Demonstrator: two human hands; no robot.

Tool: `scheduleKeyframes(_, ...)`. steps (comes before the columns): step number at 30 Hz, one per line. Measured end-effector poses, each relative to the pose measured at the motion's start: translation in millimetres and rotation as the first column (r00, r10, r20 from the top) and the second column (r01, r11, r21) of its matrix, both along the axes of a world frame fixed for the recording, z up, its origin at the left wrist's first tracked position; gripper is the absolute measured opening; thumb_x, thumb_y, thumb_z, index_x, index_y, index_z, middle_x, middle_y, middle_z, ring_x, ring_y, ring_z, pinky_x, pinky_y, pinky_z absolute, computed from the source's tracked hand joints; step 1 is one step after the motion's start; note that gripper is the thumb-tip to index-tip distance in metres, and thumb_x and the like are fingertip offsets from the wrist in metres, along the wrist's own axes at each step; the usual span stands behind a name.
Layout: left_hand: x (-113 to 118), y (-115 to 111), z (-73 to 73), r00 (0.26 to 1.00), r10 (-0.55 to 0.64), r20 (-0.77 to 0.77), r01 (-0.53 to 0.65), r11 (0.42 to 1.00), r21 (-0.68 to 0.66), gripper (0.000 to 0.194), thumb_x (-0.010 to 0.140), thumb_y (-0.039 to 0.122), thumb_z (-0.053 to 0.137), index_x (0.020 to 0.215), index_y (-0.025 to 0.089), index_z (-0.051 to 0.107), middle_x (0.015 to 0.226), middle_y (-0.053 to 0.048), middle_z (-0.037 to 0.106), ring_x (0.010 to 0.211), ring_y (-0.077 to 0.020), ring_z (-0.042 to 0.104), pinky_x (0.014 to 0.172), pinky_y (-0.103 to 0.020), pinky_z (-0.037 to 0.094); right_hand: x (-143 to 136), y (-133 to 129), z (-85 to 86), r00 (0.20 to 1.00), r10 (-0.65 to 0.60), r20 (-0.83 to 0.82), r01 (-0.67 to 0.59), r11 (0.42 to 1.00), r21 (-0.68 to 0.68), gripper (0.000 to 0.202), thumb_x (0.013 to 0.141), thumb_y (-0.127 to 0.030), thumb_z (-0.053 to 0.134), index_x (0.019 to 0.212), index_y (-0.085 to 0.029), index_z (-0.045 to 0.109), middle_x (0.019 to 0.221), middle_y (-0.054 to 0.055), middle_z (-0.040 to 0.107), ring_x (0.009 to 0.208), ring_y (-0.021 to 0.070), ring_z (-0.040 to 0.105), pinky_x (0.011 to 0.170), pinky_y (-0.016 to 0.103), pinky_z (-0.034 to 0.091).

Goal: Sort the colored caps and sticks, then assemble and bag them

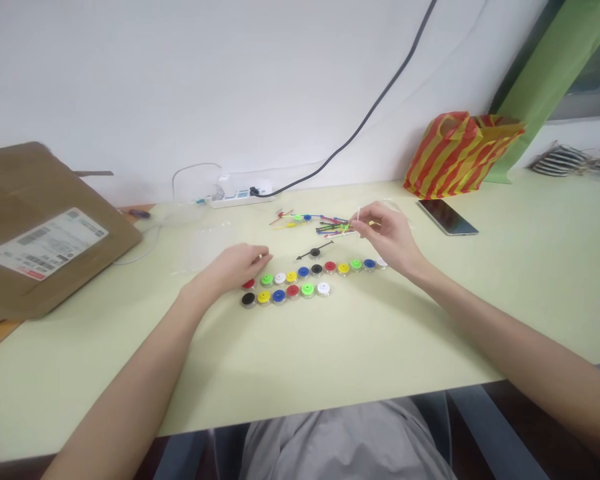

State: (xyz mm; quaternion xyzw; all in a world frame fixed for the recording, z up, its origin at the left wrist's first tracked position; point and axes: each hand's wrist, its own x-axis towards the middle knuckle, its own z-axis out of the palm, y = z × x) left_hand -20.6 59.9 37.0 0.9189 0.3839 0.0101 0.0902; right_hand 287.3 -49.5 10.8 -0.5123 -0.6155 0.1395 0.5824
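Observation:
Two rows of small round discs in several colours lie on the pale table. My left hand (241,265) rests just above the left end of the back row, beside a red disc (249,283), its fingers curled together; whether they hold anything is hidden. My right hand (380,230) pinches a thin white pointer (359,215), held upright by the right end of the pointer pile (333,227). Between the hands, a black arrow pointer (304,255) lies across a black disc (315,253). A white disc (323,289) ends the front row.
A cardboard parcel (45,240) stands at the left. Along the wall lies a power strip (243,197) with a black cable (360,127). At the right are a striped bag (450,157) and a phone (447,217). Clear plastic (205,247) lies behind my left hand.

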Motion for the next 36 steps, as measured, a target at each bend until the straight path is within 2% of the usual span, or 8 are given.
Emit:
scheduleKeyframes(4, 5, -4, -0.8, 0.997, -0.048, 0.059, 0.046, 0.998, 0.036, 0.037, 0.100, 0.042, 0.041, 0.070, 0.022, 0.049, 0.062, -0.002, 0.055, 0.056, -0.0179, 0.047, 0.058, -0.032, 0.031, -1, -1, -0.5, 1.000, 0.008, 0.018, -0.008, 1.000, -0.010, 0.020, 0.091, -0.041, 0.068, 0.087, -0.022, 0.066, 0.094, 0.006, 0.062, 0.087, 0.0207, 0.062, 0.074, 0.037, 0.053)
scheduleKeyframes(6, 6, -6, -0.8, 0.983, -0.103, 0.153, 0.106, 0.994, -0.011, 0.031, 0.098, 0.043, 0.045, 0.079, 0.022, 0.059, 0.077, -0.003, 0.064, 0.068, -0.0184, 0.056, 0.063, -0.031, 0.039, -2, -1, -0.6, 0.999, 0.010, 0.033, -0.009, 1.000, -0.016, 0.021, 0.091, -0.042, 0.068, 0.087, -0.022, 0.066, 0.094, 0.006, 0.062, 0.088, 0.0213, 0.062, 0.075, 0.037, 0.054)
scheduleKeyframes(9, 7, -10, -0.5, 0.953, -0.152, 0.260, 0.191, 0.973, -0.130, 0.026, 0.094, 0.043, 0.053, 0.091, 0.022, 0.067, 0.092, -0.003, 0.070, 0.081, -0.0188, 0.062, 0.073, -0.030, 0.046, -2, -2, -0.5, 0.999, 0.011, 0.050, -0.010, 1.000, -0.021, 0.021, 0.092, -0.043, 0.067, 0.087, -0.022, 0.066, 0.094, 0.006, 0.062, 0.089, 0.0220, 0.063, 0.076, 0.038, 0.054)
scheduleKeyframes(16, 7, -12, 0.2, 0.960, -0.133, 0.247, 0.194, 0.951, -0.242, 0.020, 0.086, 0.041, 0.063, 0.086, 0.022, 0.066, 0.091, -0.002, 0.071, 0.084, -0.0185, 0.063, 0.076, -0.029, 0.050, -1, -2, 0.3, 0.998, 0.004, 0.059, -0.003, 1.000, -0.022, 0.023, 0.092, -0.044, 0.066, 0.087, -0.022, 0.066, 0.094, 0.006, 0.062, 0.088, 0.0213, 0.063, 0.075, 0.036, 0.054)
scheduleKeyframes(26, 6, -10, 0.7, 0.960, -0.128, 0.248, 0.189, 0.951, -0.243, 0.024, 0.087, 0.045, 0.062, 0.088, 0.021, 0.066, 0.093, -0.003, 0.071, 0.086, -0.0197, 0.063, 0.079, -0.031, 0.050, -2, -3, 0.7, 0.996, 0.006, 0.088, -0.005, 1.000, -0.015, 0.023, 0.093, -0.045, 0.065, 0.087, -0.023, 0.066, 0.095, 0.006, 0.063, 0.092, 0.0225, 0.064, 0.077, 0.037, 0.054)
scheduleKeyframes(30, 6, -9, 0.0, 0.954, -0.101, 0.281, 0.166, 0.962, -0.218, 0.033, 0.093, 0.051, 0.054, 0.092, 0.021, 0.067, 0.096, -0.005, 0.071, 0.088, -0.0204, 0.062, 0.078, -0.031, 0.049, -3, -4, 1.7, 0.996, 0.009, 0.085, -0.008, 1.000, -0.017, 0.024, 0.093, -0.047, 0.065, 0.087, -0.024, 0.065, 0.095, 0.007, 0.063, 0.093, 0.0236, 0.064, 0.078, 0.038, 0.055)
scheduleKeyframes(33, 6, -7, -2.1, 0.950, -0.077, 0.303, 0.142, 0.970, -0.199, 0.038, 0.096, 0.052, 0.048, 0.093, 0.020, 0.067, 0.092, -0.005, 0.069, 0.080, -0.0192, 0.059, 0.071, -0.030, 0.047, -3, -4, 2.1, 0.996, 0.015, 0.085, -0.013, 1.000, -0.016, 0.026, 0.093, -0.049, 0.065, 0.086, -0.024, 0.065, 0.095, 0.006, 0.063, 0.093, 0.0237, 0.064, 0.078, 0.039, 0.055)
scheduleKeyframes(36, 4, -4, -2.2, 0.950, -0.085, 0.300, 0.155, 0.963, -0.219, 0.033, 0.093, 0.050, 0.055, 0.090, 0.020, 0.067, 0.087, -0.004, 0.069, 0.075, -0.0175, 0.057, 0.070, -0.030, 0.047, -3, -5, 2.5, 0.996, 0.013, 0.093, -0.012, 1.000, -0.013, 0.025, 0.093, -0.048, 0.065, 0.086, -0.024, 0.065, 0.095, 0.006, 0.063, 0.093, 0.0235, 0.064, 0.079, 0.039, 0.055)
